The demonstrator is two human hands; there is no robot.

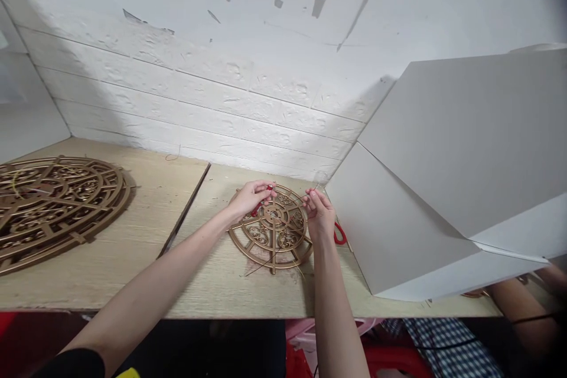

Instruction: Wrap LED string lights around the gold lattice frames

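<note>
A round gold-coloured openwork frame (273, 260) with scrollwork lies flat on the table between my forearms. Over its upper left part, my left hand (250, 199) is closed around a small red tool (256, 209); the fingers cover most of it, so its exact kind is unclear. At the frame's upper right, my right hand (319, 212) pinches a thin wire (303, 196) between thumb and fingertips. The wire runs leftward from the fingertips above the frame. More thin wires cross the frame's lower part and stick out past its front rim.
Several similar gold frames (101, 207) are piled on the left table section. Beside my right wrist shows a red looped handle (340, 234). A large white panel (443, 189) stands at the right; beyond it is another person's arm (518, 307). A white wall (221, 94) rises behind the table.
</note>
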